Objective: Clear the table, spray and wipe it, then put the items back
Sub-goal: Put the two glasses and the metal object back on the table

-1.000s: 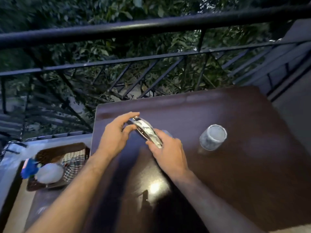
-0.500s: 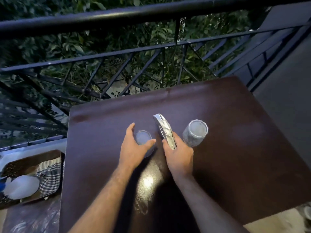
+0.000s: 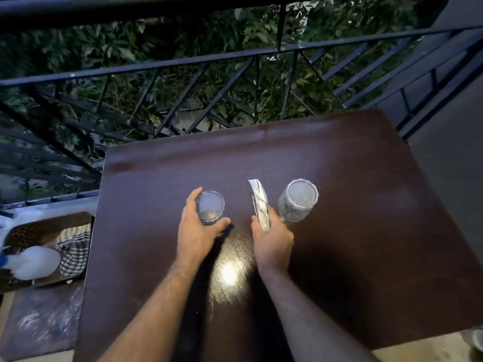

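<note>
Both forearms reach forward over the dark table. The left hand curls round a small glass standing on the table, fingers on its far side and thumb on the near. The right hand pinches a shiny flat object on edge, just left of a second glass.

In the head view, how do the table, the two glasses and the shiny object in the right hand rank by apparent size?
1. Table, by far the largest.
2. Right glass.
3. Left glass, partly covered by the left hand, so its rank against the shiny object is unsure.
4. Shiny object, long but thin, held in the right hand.
</note>
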Demonstrator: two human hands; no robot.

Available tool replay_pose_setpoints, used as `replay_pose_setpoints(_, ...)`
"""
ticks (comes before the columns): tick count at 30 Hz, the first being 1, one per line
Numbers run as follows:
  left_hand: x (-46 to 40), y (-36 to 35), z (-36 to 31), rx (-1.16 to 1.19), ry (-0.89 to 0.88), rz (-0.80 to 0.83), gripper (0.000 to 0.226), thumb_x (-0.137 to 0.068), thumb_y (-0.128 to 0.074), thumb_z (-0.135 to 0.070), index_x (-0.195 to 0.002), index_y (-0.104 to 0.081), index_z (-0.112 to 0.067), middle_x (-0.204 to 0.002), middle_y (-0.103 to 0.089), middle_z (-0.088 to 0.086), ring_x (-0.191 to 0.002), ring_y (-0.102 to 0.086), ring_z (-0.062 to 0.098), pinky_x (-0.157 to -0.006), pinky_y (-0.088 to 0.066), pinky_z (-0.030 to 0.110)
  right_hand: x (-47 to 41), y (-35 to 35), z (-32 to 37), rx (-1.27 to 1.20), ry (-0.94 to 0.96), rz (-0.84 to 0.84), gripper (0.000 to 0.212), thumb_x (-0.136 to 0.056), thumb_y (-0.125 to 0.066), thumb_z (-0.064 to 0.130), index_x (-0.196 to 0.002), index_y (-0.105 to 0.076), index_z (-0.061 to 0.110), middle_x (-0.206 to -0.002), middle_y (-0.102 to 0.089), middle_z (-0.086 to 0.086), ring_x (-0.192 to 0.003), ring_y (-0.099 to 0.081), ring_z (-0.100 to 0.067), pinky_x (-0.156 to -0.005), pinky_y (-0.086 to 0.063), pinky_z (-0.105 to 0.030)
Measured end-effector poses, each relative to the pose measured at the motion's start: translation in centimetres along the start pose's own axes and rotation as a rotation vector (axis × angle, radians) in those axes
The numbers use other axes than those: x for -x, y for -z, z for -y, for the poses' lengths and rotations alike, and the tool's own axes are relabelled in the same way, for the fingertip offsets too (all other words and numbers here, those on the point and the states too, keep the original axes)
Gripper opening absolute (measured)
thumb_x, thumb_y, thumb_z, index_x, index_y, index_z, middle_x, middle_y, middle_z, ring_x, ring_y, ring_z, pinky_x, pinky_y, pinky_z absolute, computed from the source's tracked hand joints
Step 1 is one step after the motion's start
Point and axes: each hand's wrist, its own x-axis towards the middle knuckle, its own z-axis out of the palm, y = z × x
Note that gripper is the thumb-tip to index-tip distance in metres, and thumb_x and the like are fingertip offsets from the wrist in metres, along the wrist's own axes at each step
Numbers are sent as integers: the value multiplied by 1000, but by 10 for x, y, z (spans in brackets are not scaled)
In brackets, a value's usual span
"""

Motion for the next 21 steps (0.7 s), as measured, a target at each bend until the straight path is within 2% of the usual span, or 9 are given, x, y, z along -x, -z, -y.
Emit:
replay_pose_setpoints(5, 2, -3, -2, -13, -3, -5, 97, -67, -95, -24, -147, -42, -37, -143, -54, -7, -122, -55, 12, -99, -39, 23, -2, 1, -5, 10, 6, 52, 27, -89, -67, 36, -113, -67, 23, -90, -70, -2, -88, -67, -27, -80, -54, -37)
replay_pose_setpoints(9, 3, -7, -6, -30, -12, 29, 101, -67, -95, -27, -149, -38, -39, -145, -52, -7, -120, -52, 8, -99, -38, 24, 2, 10, -10, -42, 44, 91, 72, -82, -70, 54, -141, -53, 16, -132, -61, -6, -122, -57, -26, -102, -48, -41)
replay_pose_setpoints(10, 3, -9, -6, -30, -15, 28, 103, -66, -96, -27, -150, -36, -37, -146, -51, -6, -122, -53, 10, -101, -39, 25, 3, 13, -13, -55, 137, 31, 70, -83, -68, 54, -136, -56, 12, -125, -62, -7, -116, -58, -27, -98, -49, -45)
replay_pose_setpoints(12, 3, -11, -5, -11, -5, 11, 110, -64, -97, -28, -153, -31, -35, -148, -50, -3, -129, -53, 15, -107, -40, 28, 2, 23, -22, -79, 360, -156, 47, -87, -65, 46, -113, -63, 8, -103, -60, -7, -95, -57, -28, -83, -50, -50)
replay_pose_setpoints(13, 4, -11, -4, 3, 4, -3, 114, -63, -98, -29, -153, -29, -35, -149, -49, -3, -130, -53, 16, -109, -40, 29, -2, 30, -28, -101, 416, -240, 38, -89, -64, 43, -107, -61, 8, -99, -57, -7, -90, -54, -27, -80, -49, -51)
replay_pose_setpoints(15, 6, -13, -3, 26, 16, -31, 115, -61, -98, -32, -152, -28, -38, -148, -50, -4, -128, -54, 15, -108, -40, 29, -18, 45, -40, -132, 425, -358, 38, -87, -67, 37, -109, -55, 9, -104, -53, -7, -94, -51, -28, -82, -48, -52)
replay_pose_setpoints(17, 7, -16, -1, 21, 19, -45, 107, -63, -97, -33, -149, -34, -41, -143, -55, -8, -124, -57, 14, -102, -41, 25, -37, 55, -49, -120, 342, -365, 60, -78, -77, 35, -123, -51, 4, -117, -50, -12, -107, -51, -32, -93, -46, -54)
replay_pose_setpoints(19, 7, -18, -1, 21, 32, -63, 101, -64, -96, -31, -145, -38, -43, -137, -59, -11, -119, -60, 13, -97, -41, 21, -54, 60, -52, -111, 236, -219, 91, -67, -86, 35, -140, -41, 5, -136, -45, -13, -125, -47, -32, -105, -42, -54)
replay_pose_setpoints(21, 6, -20, -1, 21, 45, -69, 99, -63, -96, -31, -143, -40, -43, -135, -60, -11, -117, -61, 13, -95, -41, 22, -66, 62, -53, -148, 126, -13, 112, -62, -92, 35, -152, -27, 17, -151, -37, -5, -138, -41, -25, -114, -36, -49)
